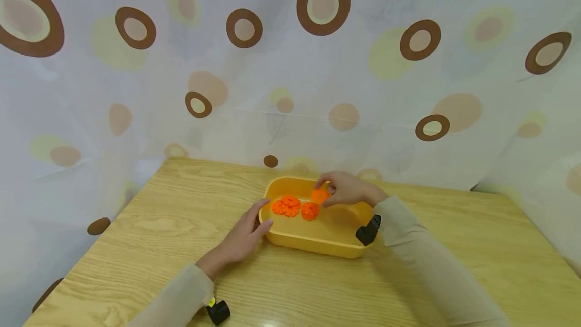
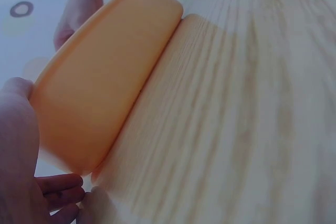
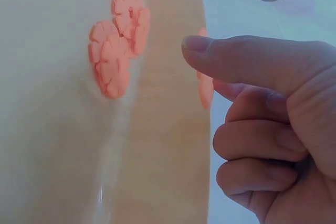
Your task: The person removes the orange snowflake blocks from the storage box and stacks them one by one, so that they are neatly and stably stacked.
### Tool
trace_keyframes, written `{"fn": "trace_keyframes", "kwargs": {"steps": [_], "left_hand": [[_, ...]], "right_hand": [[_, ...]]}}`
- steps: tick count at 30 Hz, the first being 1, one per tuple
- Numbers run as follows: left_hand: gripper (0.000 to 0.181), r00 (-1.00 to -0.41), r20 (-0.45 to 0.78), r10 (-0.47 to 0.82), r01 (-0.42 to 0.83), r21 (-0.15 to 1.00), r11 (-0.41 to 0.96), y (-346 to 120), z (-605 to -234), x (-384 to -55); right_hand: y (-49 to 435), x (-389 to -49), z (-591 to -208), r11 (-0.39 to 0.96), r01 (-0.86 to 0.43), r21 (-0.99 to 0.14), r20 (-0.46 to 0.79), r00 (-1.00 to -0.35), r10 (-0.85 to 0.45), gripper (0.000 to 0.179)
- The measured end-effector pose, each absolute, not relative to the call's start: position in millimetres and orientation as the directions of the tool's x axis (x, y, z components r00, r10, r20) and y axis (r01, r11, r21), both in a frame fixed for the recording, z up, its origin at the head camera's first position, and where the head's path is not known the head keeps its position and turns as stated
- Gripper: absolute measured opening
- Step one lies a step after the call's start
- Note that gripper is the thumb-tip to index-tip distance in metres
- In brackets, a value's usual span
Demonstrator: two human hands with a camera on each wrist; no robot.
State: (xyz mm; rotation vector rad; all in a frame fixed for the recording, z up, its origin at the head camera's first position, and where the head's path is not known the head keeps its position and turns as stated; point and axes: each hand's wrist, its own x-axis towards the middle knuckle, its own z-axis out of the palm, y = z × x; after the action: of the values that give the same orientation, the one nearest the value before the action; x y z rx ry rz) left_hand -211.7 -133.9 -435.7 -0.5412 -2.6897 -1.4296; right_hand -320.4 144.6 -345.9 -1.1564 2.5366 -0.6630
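One tub: on table, patterned sheet behind.
Orange flowers: two piles, tub's left half; exact count unclear.
Right hand: thumb and finger pinch one flower near far rim.
Left hand: loosely spread against left end.
Wrist cameras: two; right one covers near right corner.

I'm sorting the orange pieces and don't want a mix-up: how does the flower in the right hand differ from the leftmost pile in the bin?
The held flower is a single piece; the leftmost pile is several overlapping ones. The held flower is pinched by the right hand; the leftmost pile lies inside the yellow bin. Both are orange with petal-like edges.
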Motion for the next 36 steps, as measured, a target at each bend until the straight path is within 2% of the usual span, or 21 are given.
{"fn": "trace_keyframes", "kwargs": {"steps": [20, 36], "left_hand": [[0.054, -0.941, 0.191, 0.280, 0.314, 0.803, 0.506, -133.6, -438.3, -212.2], [0.055, -0.940, 0.200, 0.276, 0.321, 0.792, 0.519, -133.9, -437.1, -212.5]], "right_hand": [[187.7, -309.0, -345.3, 0.626, -0.558, -0.545, -0.041, -0.728, -0.685, 0.041], [214.4, -294.9, -346.5, 0.573, -0.474, -0.668, 0.017, -0.780, -0.625, 0.042]]}}
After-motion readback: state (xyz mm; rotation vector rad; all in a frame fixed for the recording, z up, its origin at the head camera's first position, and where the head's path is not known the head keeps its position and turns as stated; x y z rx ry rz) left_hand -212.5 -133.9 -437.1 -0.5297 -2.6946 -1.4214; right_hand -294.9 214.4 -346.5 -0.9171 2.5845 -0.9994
